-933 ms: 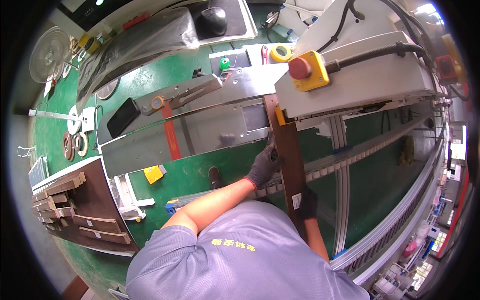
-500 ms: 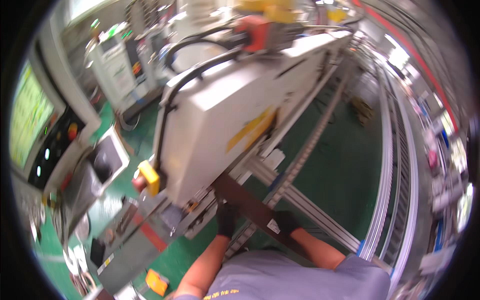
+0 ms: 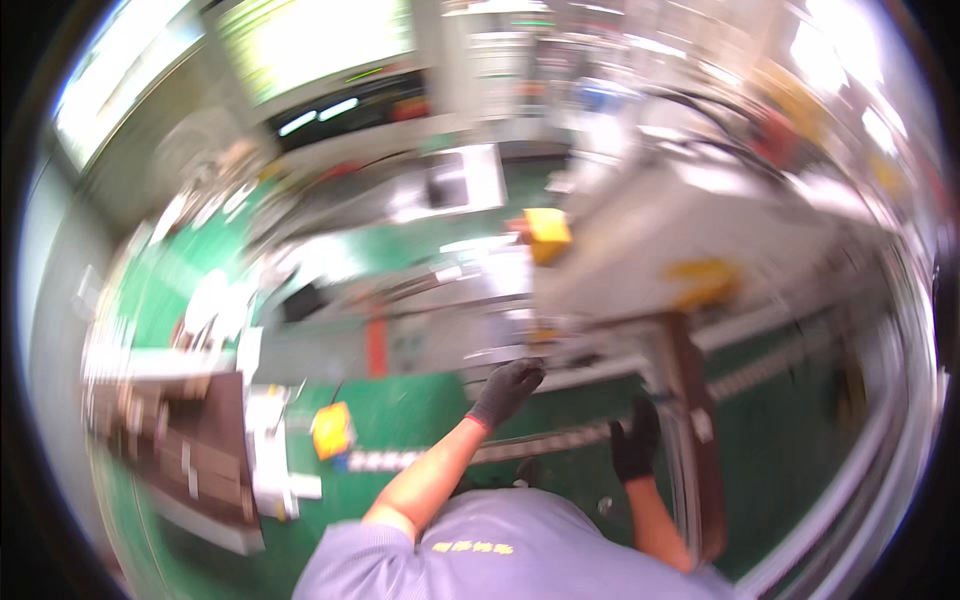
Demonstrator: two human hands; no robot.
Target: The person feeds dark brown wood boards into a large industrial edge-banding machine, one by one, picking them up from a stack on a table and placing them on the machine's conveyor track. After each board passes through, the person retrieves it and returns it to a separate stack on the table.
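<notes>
We get heavy motion blur, worst right of the yellow box (image 3: 547, 236), where the machine (image 3: 620, 260) streaks. Up and left of that box, a bright panel (image 3: 315, 40) washes out; just left, the table (image 3: 505, 270) glares. Far below-right, we see rails (image 3: 835, 520) bend strongly.

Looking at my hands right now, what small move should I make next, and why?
Perhaps ease your right hand sideways onto the brown board to steady it: that hand looks open, just left of the board, and your left hand is farther off, so neither seems to grip it.
</notes>
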